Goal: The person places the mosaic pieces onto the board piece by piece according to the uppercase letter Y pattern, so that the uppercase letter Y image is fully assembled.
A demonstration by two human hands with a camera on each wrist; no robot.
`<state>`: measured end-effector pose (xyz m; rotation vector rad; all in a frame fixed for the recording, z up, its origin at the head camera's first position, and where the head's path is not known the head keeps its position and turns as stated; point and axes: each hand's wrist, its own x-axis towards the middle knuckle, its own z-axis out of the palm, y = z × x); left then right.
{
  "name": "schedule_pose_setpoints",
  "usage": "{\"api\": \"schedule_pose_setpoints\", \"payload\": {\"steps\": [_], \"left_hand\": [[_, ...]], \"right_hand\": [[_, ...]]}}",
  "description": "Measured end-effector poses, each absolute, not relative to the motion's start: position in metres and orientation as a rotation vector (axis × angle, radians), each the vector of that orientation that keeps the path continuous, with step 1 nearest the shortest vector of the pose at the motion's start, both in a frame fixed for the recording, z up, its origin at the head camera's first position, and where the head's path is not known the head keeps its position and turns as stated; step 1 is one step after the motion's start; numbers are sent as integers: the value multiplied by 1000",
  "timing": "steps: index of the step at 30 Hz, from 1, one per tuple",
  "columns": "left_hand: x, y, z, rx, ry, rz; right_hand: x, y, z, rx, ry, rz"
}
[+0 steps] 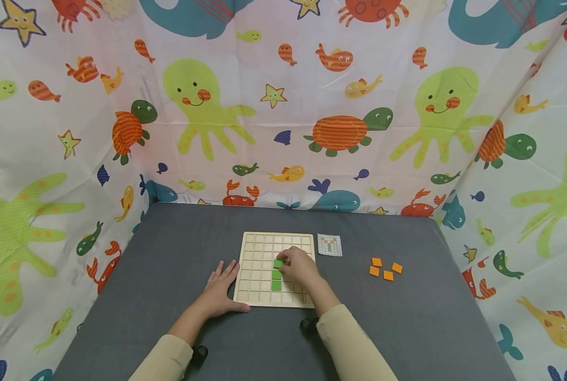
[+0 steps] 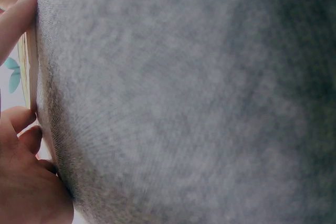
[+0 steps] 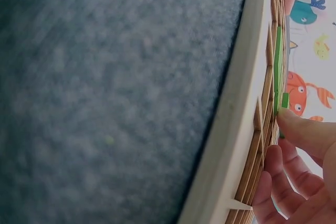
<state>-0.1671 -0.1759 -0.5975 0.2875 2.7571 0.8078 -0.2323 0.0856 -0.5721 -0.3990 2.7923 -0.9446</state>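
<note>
A wooden board with a raised grid point(image 1: 257, 270) lies on the grey table. My left hand point(image 1: 220, 292) steadies its near left corner, thumb at the front edge and spread fingers along the left side. Two green square tiles point(image 1: 276, 285) sit in one column of cells. Just beyond them, my right hand point(image 1: 302, 267) pinches another green tile point(image 1: 278, 263) over the same column. In the right wrist view, this green tile point(image 3: 285, 99) stands a little above the row of green at the thumb tip. The left wrist view has the left hand's fingers point(image 2: 25, 9) against the board's edge.
A small card with a coloured grid pattern point(image 1: 329, 245) lies right of the board's far corner. Several orange square tiles point(image 1: 388, 275) lie loose farther right on the grey table point(image 1: 179, 254). A curtain printed with sea animals point(image 1: 274, 132) surrounds the table's back and sides.
</note>
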Motion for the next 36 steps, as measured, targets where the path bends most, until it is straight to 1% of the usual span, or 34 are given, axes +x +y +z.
{"api": "schedule_pose_setpoints", "payload": {"steps": [36], "left_hand": [[-167,-176,-597,274,2753,802]], "right_hand": [[-240,86,-573,-388,2727,-983]]}}
